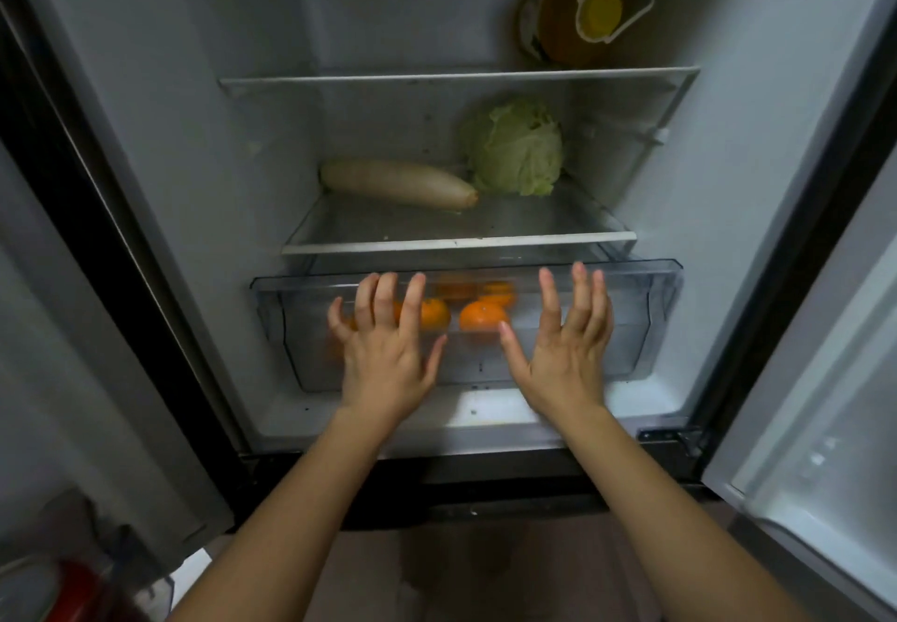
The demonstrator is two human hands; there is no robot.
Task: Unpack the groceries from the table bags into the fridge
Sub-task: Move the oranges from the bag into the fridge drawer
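The fridge stands open in front of me. At its bottom a clear plastic drawer [655, 325] holds several oranges [483, 316]. My left hand [388, 354] and my right hand [568, 354] lie flat against the drawer's front with fingers spread and straight, holding nothing. On the shelf [456, 242] above the drawer lie a long white radish [398, 183] and, to its right, a green cabbage [517, 146]. A large bottle of amber liquid with a yellow cap [573, 15] stands on the top glass shelf [456, 75] at the right.
The fridge doors hang open on both sides, the right door [815, 451] with white bins close to my right arm. A red object [82, 592] sits at the lower left corner. The floor lies below the fridge's dark base.
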